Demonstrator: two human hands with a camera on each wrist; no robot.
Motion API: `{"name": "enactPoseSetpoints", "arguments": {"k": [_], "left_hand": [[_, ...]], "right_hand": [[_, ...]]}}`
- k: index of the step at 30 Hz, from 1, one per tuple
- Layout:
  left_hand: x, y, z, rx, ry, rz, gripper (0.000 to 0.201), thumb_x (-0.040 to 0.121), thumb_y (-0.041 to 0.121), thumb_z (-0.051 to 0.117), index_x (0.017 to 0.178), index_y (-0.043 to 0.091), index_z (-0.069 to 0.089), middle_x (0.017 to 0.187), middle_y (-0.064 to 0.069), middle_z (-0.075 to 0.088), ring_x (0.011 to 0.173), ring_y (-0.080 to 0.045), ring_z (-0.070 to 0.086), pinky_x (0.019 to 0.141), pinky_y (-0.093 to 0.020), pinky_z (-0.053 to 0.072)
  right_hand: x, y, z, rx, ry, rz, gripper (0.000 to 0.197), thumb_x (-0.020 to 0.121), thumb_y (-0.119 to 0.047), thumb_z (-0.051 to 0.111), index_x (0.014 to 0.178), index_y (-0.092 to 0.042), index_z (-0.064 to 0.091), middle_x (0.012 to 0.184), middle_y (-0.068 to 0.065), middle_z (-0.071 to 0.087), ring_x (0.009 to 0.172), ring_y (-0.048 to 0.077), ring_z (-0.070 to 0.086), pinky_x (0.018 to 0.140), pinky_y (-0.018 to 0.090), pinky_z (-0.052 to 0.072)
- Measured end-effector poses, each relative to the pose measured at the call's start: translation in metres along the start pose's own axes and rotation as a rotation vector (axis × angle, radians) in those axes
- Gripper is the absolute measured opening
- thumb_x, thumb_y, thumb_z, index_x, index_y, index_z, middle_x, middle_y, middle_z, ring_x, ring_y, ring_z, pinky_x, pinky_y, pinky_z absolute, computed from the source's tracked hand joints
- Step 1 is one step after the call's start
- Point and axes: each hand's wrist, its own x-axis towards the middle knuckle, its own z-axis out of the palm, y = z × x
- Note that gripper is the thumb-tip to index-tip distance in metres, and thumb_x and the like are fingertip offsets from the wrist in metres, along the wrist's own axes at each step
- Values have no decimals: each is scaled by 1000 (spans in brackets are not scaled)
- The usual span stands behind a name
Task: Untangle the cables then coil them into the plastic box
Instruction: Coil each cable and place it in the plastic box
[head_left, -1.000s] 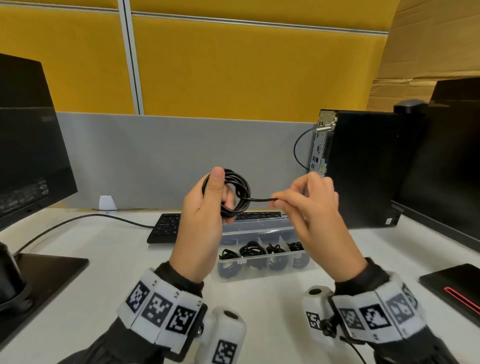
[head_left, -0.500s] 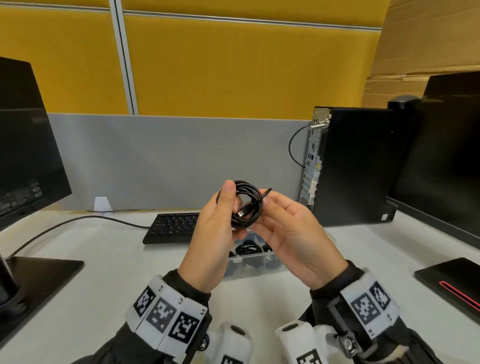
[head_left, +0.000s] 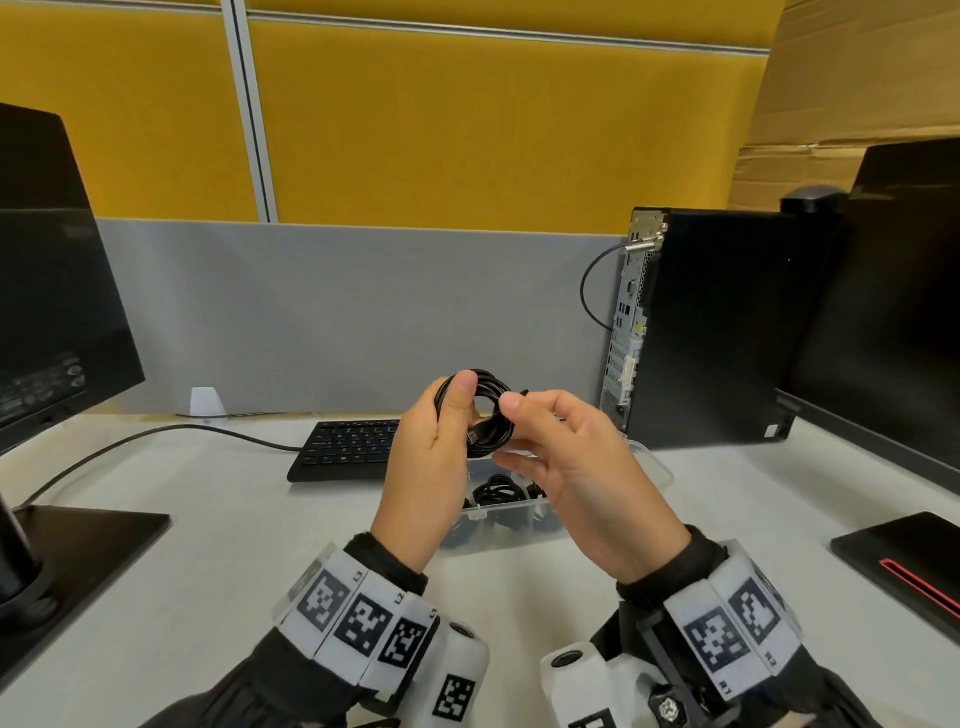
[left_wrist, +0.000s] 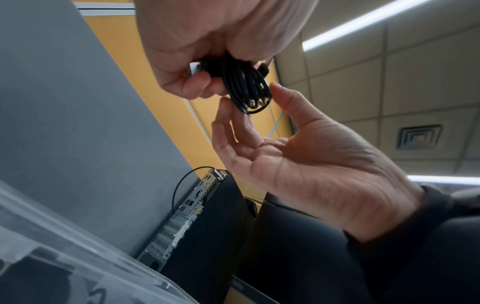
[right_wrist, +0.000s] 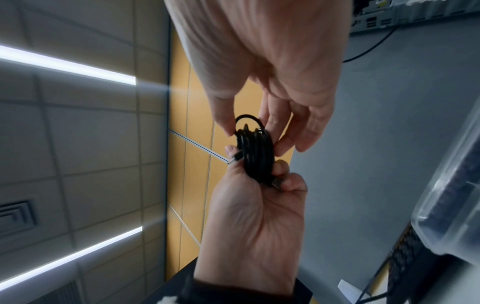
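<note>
Left wristband (head_left: 358, 618) – white band, black square code markers, small printed tags "L3", "L2" and a partly cut "L1" at the panel edges.

Right wristband (head_left: 737, 634) – same kind of markers; tags "R1" and "R2" read sideways near its lower edge.

Monitor (head_left: 52, 312), left: pale print and icons on the rear, too small to read.

Computer tower (head_left: 727, 332): small yellow sticker on the rear panel, illegible.
</note>
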Motion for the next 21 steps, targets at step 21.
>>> {"name": "enactPoseSetpoints", "arguments": {"k": [21], "left_hand": [[2,-12,-3,102,76,139,34,88,44,39,79,15,56,70,5,57,65,-1,53,62,-15,43]], "right_hand": [[5,4,-7,-35,-199,245,44,85,-50,45,105,-16,65,100,-3,65,91,12,54,79,31,44]]}}
